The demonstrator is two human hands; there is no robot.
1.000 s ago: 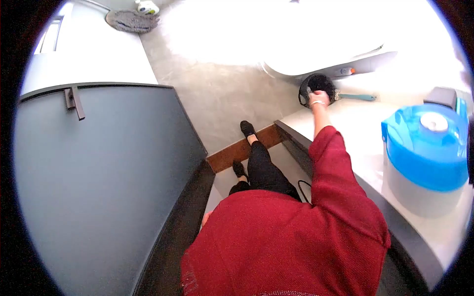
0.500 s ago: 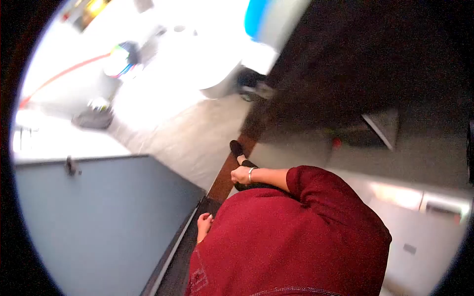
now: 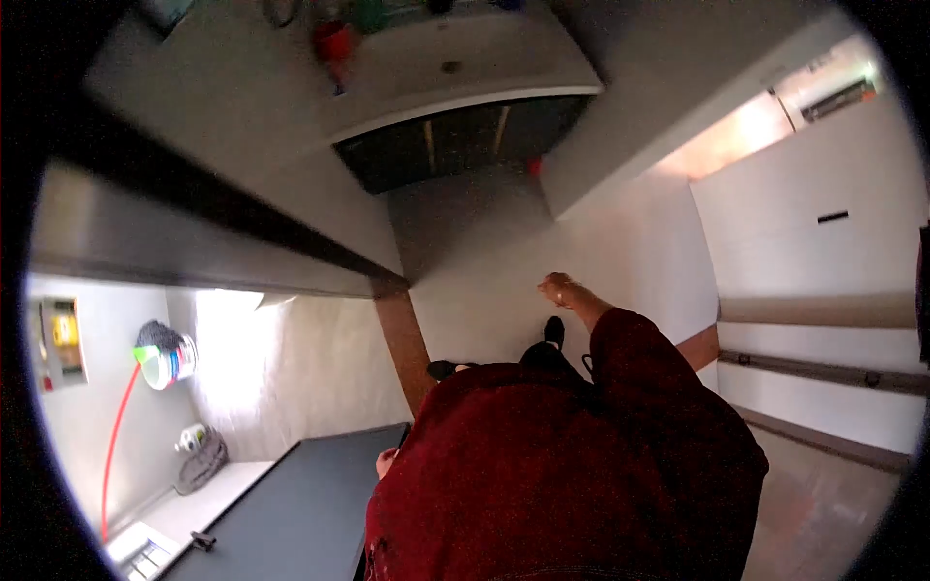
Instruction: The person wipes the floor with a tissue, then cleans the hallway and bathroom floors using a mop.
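My right hand (image 3: 555,288) is held out over the grey floor, its fingers curled in; nothing shows in them. Below it my feet stand in black shoes (image 3: 553,332). Part of my left hand (image 3: 386,461) shows at the left side of my red top (image 3: 562,465), beside the edge of a dark grey door (image 3: 300,504). Its fingers are too hidden to read.
A washbasin (image 3: 475,48) above a dark cabinet (image 3: 465,140) stands ahead, with a red object (image 3: 334,41) on it. At left, a doorway has a brown threshold (image 3: 402,339); beyond are a bucket (image 3: 170,363) and a red hose (image 3: 118,426). White doors (image 3: 814,223) stand at right.
My right hand has left the black item on the white ledge and now hangs in the air. The view has swung right, from the bright room to the washbasin room.
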